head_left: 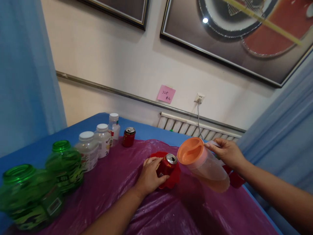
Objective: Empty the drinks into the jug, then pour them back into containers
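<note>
Worktop (117, 195): broad and flat, under a blue cloth with a crinkled, glossy purple plastic sheet on top. The film looks slippery, so anything nudged could slide.
Green jars (29, 192): two big, ribbed, see-through plastic jars at the near left edge, mouths open; well apart from both hands.
Jug (205, 166): clear plastic with a round orange lid, tilted toward the can, pale liquid pooled low in it. Tipped further, the liquid may miss the small opening and run over the sheet.
White-capped bottles (97, 143): three cloudy plastic ones in a row, beyond the green jars.
Right hand (226, 151): grip closed on the jug's handle at its far side.
Left hand (149, 176): grip wrapped round the can's side, steadying it.
Red dish (171, 181): shallow, scalloped, under the can; could catch only a little overflow.
Can (167, 164): red metal cylinder with an opened top, standing in the dish just left of the jug's lid.
Second can (128, 136): red, upright, near the bottles.
</note>
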The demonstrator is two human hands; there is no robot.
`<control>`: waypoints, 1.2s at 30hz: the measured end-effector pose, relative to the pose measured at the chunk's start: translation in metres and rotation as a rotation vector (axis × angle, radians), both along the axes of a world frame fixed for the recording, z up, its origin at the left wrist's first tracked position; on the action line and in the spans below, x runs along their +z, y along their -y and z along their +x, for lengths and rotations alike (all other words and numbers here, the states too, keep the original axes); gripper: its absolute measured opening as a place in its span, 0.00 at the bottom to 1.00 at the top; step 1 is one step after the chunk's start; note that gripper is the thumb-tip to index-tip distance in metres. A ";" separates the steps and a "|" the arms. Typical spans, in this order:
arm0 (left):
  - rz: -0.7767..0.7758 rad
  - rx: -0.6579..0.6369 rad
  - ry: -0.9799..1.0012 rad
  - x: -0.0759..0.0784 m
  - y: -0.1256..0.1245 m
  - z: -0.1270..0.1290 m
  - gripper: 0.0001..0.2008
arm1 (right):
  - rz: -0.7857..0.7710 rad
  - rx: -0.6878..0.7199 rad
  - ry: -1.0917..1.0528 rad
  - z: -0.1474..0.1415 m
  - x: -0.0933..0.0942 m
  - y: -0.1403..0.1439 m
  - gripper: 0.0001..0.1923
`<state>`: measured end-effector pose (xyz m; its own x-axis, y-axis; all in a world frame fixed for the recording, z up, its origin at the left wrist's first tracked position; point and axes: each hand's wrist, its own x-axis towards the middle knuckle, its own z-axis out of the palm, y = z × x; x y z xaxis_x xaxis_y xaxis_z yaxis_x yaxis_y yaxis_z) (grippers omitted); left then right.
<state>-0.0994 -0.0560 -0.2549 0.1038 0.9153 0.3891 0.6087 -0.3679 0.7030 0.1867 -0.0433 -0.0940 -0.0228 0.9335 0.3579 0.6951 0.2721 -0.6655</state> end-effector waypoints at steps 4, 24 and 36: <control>-0.006 0.006 0.000 0.000 0.000 0.000 0.31 | 0.002 -0.001 -0.002 0.000 0.001 0.001 0.35; 0.002 -0.004 0.003 -0.003 -0.002 0.000 0.31 | 0.010 -0.016 0.040 0.003 0.003 0.000 0.32; 0.002 -0.005 0.006 -0.004 -0.002 0.001 0.30 | 0.018 0.002 0.013 0.002 0.008 0.002 0.33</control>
<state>-0.0987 -0.0536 -0.2593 0.1064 0.9141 0.3913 0.6026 -0.3723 0.7059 0.1885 -0.0457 -0.0856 -0.0297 0.9268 0.3744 0.7032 0.2856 -0.6511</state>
